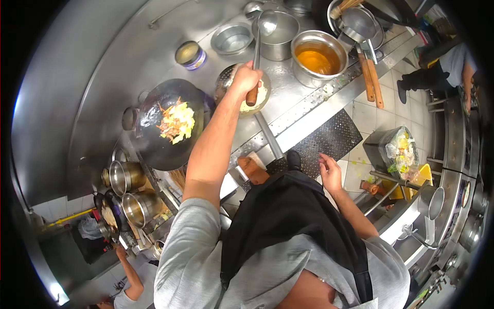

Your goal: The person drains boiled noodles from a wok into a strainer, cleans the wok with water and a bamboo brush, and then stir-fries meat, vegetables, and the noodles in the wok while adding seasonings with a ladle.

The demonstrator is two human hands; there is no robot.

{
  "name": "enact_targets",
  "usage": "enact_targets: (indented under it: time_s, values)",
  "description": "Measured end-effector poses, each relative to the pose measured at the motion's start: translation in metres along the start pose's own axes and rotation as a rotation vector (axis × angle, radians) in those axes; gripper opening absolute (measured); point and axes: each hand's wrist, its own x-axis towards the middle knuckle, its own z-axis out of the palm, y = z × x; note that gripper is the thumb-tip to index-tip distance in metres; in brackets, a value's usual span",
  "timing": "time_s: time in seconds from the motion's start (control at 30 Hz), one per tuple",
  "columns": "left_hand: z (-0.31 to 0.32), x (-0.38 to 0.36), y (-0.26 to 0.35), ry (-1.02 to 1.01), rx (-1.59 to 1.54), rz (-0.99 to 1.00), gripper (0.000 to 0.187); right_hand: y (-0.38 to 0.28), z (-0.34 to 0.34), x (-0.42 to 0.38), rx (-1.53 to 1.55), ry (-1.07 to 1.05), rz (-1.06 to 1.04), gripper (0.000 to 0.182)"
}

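Note:
My left hand (246, 80) is closed round a ladle (252, 97) near its wooden handle. The ladle's metal bowl is over a steel pot (279, 50). Below my left hand, a pan (225, 81) holds pale food, partly hidden by the hand; its handle points toward me. To the left, a dark wok (154, 147) holds cabbage (184, 118) with orange shreds and brown pieces. My right hand (331, 172) hangs beside my apron above the floor, fingers loosely bent and apart, with nothing in it.
A pot of amber liquid (318, 57), a steel basin (231, 40) and a tin (190, 55) stand on the counter. Wood-handled strainers (371, 77) overhang its right edge. A bin (401, 152) stands on the floor. Other people are at far right (455, 64) and lower left (135, 283).

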Motion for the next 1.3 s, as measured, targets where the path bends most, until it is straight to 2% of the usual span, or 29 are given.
enact_targets:
  time_s: [0.07, 0.23, 0.27, 0.37, 0.4, 0.53, 0.63, 0.73, 0.77, 0.83, 0.93, 1.03, 1.1, 1.17, 1.2, 1.3]
  values:
    - [0.016, 0.020, 0.001, -0.037, 0.020, -0.001, 0.018, 0.020, -0.010, 0.001, -0.020, 0.012, 0.010, 0.036]
    - [0.045, 0.037, 0.011, -0.045, -0.196, -0.126, 0.003, 0.053, -0.011, 0.017, 0.071, -0.051, 0.052, 0.037]
    - [0.048, 0.038, 0.013, -0.036, -0.266, -0.155, 0.004, 0.056, -0.009, 0.022, 0.090, -0.063, 0.064, 0.037]
    - [0.047, 0.040, 0.022, -0.157, -0.755, -0.325, 0.007, 0.056, -0.006, 0.040, 0.105, -0.075, 0.021, 0.039]
    - [0.047, 0.038, 0.023, -0.199, -0.861, -0.322, 0.008, 0.049, -0.006, 0.045, 0.102, -0.078, 0.005, 0.039]
    - [0.048, 0.029, 0.018, -0.195, -0.997, -0.284, 0.008, 0.041, -0.007, 0.063, 0.104, -0.148, 0.086, 0.040]
    - [0.041, 0.022, 0.011, -0.210, -1.121, -0.258, 0.008, 0.034, 0.002, 0.069, 0.121, -0.177, 0.059, 0.042]
    - [0.032, 0.008, 0.009, -0.257, -1.228, -0.232, 0.007, 0.026, 0.019, 0.073, 0.091, -0.318, -0.076, 0.042]
    - [0.027, 0.002, 0.009, -0.279, -1.277, -0.228, 0.007, 0.023, 0.028, 0.077, 0.129, -0.384, -0.018, 0.044]
    - [0.019, -0.016, 0.010, -0.344, -1.401, -0.205, 0.010, 0.014, 0.051, 0.088, 0.199, -0.516, 0.101, 0.049]
    - [0.001, -0.050, 0.000, -0.470, -1.610, -0.114, 0.022, -0.009, 0.097, 0.111, 0.543, -0.674, 0.557, 0.059]
    - [-0.031, -0.103, -0.017, -0.486, -1.668, -0.030, 0.020, -0.021, 0.141, 0.126, 0.833, -0.837, 0.661, 0.060]
    - [-0.057, -0.142, -0.033, -0.459, -1.665, 0.013, 0.025, -0.025, 0.150, 0.129, 0.763, -0.860, 0.656, 0.046]
    - [-0.087, -0.188, -0.045, -0.352, -1.607, 0.046, 0.033, -0.036, 0.149, 0.131, 0.621, -0.872, 0.599, 0.038]
    - [-0.105, -0.210, -0.054, -0.268, -1.563, 0.052, 0.038, -0.043, 0.149, 0.127, 0.632, -0.806, 0.601, 0.033]
    - [-0.156, -0.267, -0.090, -0.119, -1.439, 0.037, 0.034, -0.075, 0.130, 0.105, 0.602, -0.711, 0.584, 0.025]
